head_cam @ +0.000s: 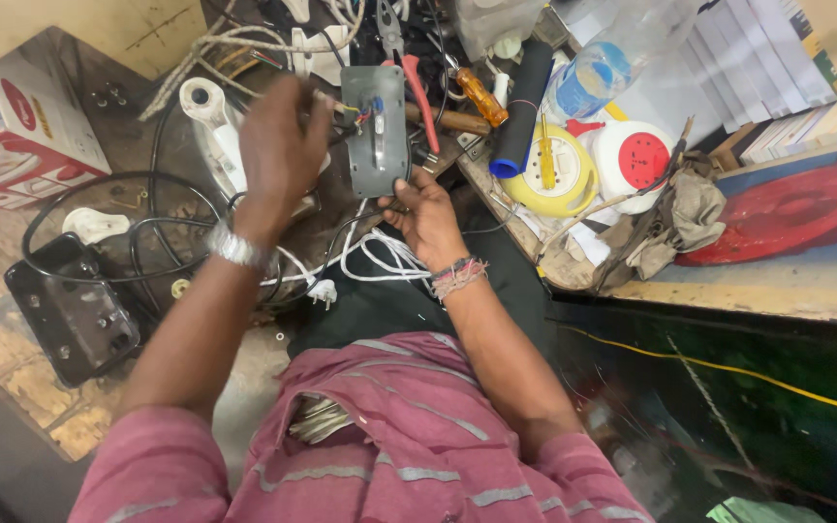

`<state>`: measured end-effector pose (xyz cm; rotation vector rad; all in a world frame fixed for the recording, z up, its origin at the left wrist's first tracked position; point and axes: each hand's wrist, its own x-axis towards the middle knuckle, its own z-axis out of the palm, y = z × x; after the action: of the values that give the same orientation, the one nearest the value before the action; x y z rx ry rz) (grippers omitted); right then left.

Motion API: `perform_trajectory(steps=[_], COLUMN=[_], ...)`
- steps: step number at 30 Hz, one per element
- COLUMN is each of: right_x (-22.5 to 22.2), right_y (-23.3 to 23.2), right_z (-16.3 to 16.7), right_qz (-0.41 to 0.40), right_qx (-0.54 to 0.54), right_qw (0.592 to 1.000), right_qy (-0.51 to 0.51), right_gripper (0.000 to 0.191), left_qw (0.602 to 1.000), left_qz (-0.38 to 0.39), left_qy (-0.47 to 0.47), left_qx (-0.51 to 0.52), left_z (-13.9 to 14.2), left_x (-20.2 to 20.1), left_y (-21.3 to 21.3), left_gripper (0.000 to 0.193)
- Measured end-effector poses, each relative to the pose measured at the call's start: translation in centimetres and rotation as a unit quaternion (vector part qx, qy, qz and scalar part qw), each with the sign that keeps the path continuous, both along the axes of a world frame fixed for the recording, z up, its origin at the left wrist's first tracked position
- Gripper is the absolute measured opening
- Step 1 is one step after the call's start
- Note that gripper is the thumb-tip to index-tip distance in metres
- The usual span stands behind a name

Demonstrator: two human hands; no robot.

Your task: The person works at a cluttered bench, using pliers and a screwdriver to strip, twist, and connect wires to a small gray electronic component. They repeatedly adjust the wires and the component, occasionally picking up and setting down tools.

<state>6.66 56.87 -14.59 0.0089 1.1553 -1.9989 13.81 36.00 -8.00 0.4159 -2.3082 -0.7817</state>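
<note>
Far left of the hands: red and white carton (21, 131), resting at the edge of the desk (777, 286).
Below left of the left hand: black plastic housing (75, 310), open side up, screw posts visible inside; a black cable (99, 194) loops above it.
Left hand (278, 155): raised, back toward the camera, fingers curled toward the wires (353, 114) at the upper left edge of the grey unit; a metal wristwatch (236, 249) sits on the wrist. Whether the fingertips pinch a wire cannot be told; they are hidden behind the hand.
Between the hands: grey rectangular electrical unit (377, 131), held upright in the air, with a metal strip down its middle and coloured wires entering near its top.
Right hand (425, 215): closed around the lower right corner of the grey unit, thumb on its bottom edge, supporting it from below; thread bands on the wrist.
Below the hands: white cord (380, 257) in loose coils, ending in a white plug (322, 291).
Above right of the right hand: red-handled pliers (417, 87), an orange-handled screwdriver (481, 97) and a dark rolled mat (522, 107).
Right of the right hand: yellow extension reel (559, 174), touching a white reel with a red socket face (636, 160); a grey rag (685, 218) lies just beside them.
Far right: red disc (796, 208), flat on the desk.
</note>
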Motion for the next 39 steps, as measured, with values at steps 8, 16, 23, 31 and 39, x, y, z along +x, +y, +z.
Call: perform_trajectory(steps=[8,16,23,31,39], right_x=[-0.7,-0.7,-0.6,-2.0,-5.4], right_y=[-1.2,-1.9,-0.3,1.3,0.0], right_z=[-0.7,-1.2,0.4,2.6,1.3], right_qz=[-0.027,-0.082,-0.042,-0.074,0.014], right_qx=[0.070,0.240,0.428,0.495,0.475], right_qw=[0.994,0.927,0.801,0.559,0.697], right_qy=[0.074,0.276,0.417,0.661,0.537], right_gripper=[0.016,0.036,0.026,0.034,0.030], left_qw=[0.918,0.964,0.965,0.964,0.961], left_qz=[-0.262,-0.165,-0.192,-0.212,-0.226], left_qy=[-0.072,0.004,0.043,0.062,0.062], left_qx=[0.288,0.209,0.174,0.146,0.146], left_z=[0.0,-1.4,-1.7,-1.4,-0.9], left_x=[-4.3,-3.5,-2.9,-2.3,-2.3], left_y=[-4.9,-5.4,-4.7,-4.8,-4.6], left_gripper=[0.026,0.021,0.021,0.021,0.021])
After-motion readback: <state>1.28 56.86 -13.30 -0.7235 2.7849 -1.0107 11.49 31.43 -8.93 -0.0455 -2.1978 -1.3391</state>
